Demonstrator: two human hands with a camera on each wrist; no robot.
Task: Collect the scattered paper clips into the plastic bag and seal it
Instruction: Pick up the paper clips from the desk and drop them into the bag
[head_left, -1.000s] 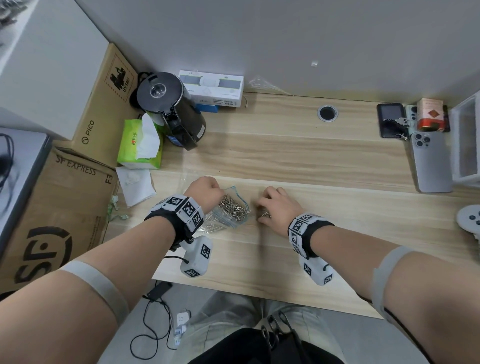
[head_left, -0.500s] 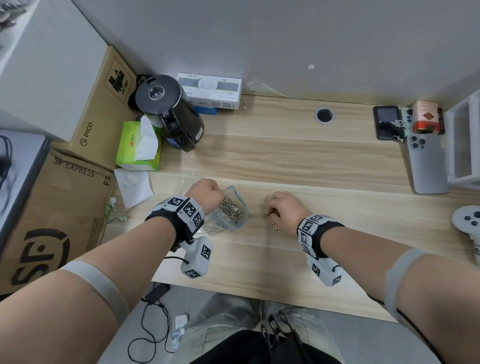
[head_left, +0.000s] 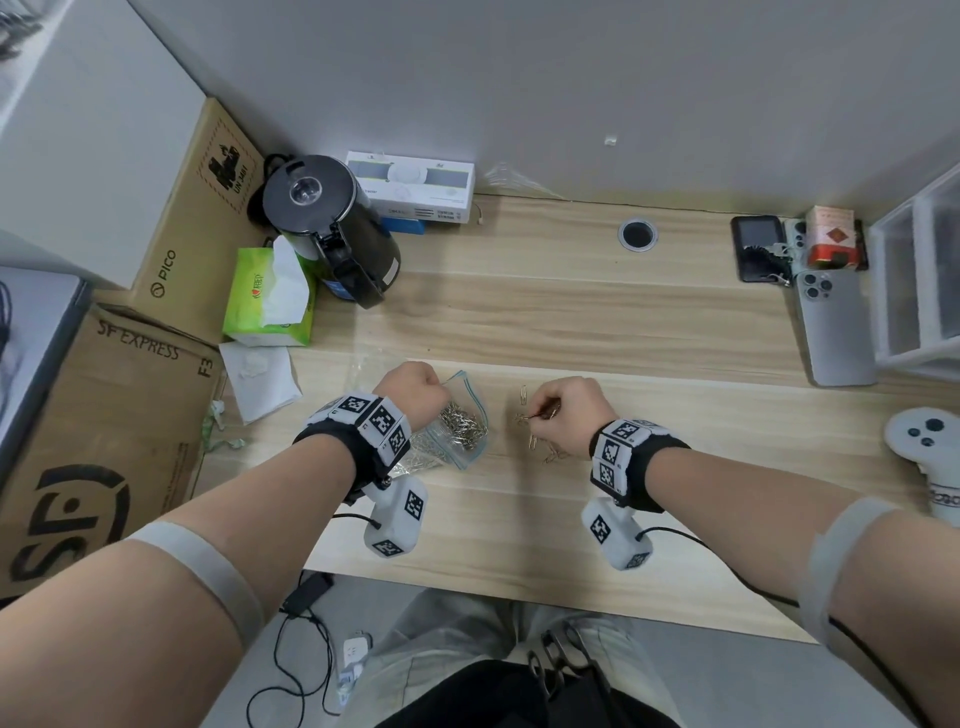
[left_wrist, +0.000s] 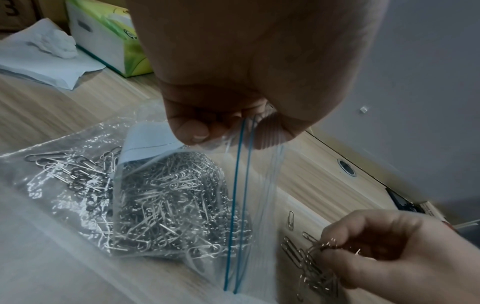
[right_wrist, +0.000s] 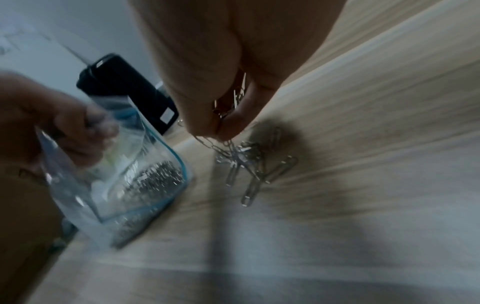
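A clear plastic bag (head_left: 460, 428) with a blue zip line lies on the wooden desk (head_left: 597, 322), holding a heap of silver paper clips (left_wrist: 166, 195). My left hand (head_left: 413, 392) pinches the bag's upper lip (left_wrist: 244, 127) and lifts the mouth open toward the right. My right hand (head_left: 563, 413) is just right of the bag and pinches a tangled bunch of paper clips (right_wrist: 233, 148), raised a little off the desk. Several loose clips (head_left: 535, 447) lie under and beside that hand, one (head_left: 523, 396) apart at the far side. A second clear bag with clips (left_wrist: 72, 170) lies under the first bag.
A black kettle (head_left: 332, 228), green tissue box (head_left: 267, 299) and crumpled tissue (head_left: 260, 379) stand at the left. Cardboard boxes (head_left: 104, 415) border the desk's left side. Phones (head_left: 831, 322), a red box (head_left: 831, 236) and a white controller (head_left: 930, 457) lie at the right.
My right hand has drawn back to the right from the bag's mouth, closed on a bunch of clips and lifted them. The left hand has kept its hold on the bag.
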